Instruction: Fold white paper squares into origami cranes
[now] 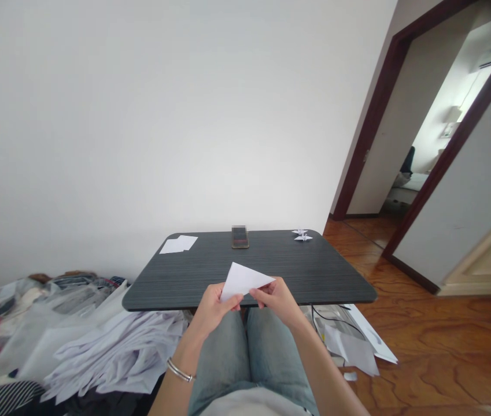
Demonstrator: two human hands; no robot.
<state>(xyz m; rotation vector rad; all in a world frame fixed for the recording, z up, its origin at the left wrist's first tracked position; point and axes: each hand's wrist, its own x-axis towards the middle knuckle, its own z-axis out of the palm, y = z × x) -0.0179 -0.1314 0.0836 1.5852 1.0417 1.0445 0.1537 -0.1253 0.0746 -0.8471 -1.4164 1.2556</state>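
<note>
A sheet of white paper folded into a triangle (244, 278) is held up over the near edge of the dark table (150, 286). My left hand (217, 303) pinches its lower left corner, thumb on the front face. At the right corner, my right hand (274, 296) grips the paper between thumb and fingers. One point of the triangle rises away from me. The fingers behind the paper are partly hidden.
White paper sheets (173, 246) lie at the table's far left. A phone (240, 237) stands at the back middle. Two folded paper cranes (303, 237) sit at the far right. Clothes and plastic bags (67, 312) are heaped left; papers (353, 349) lie on the floor right.
</note>
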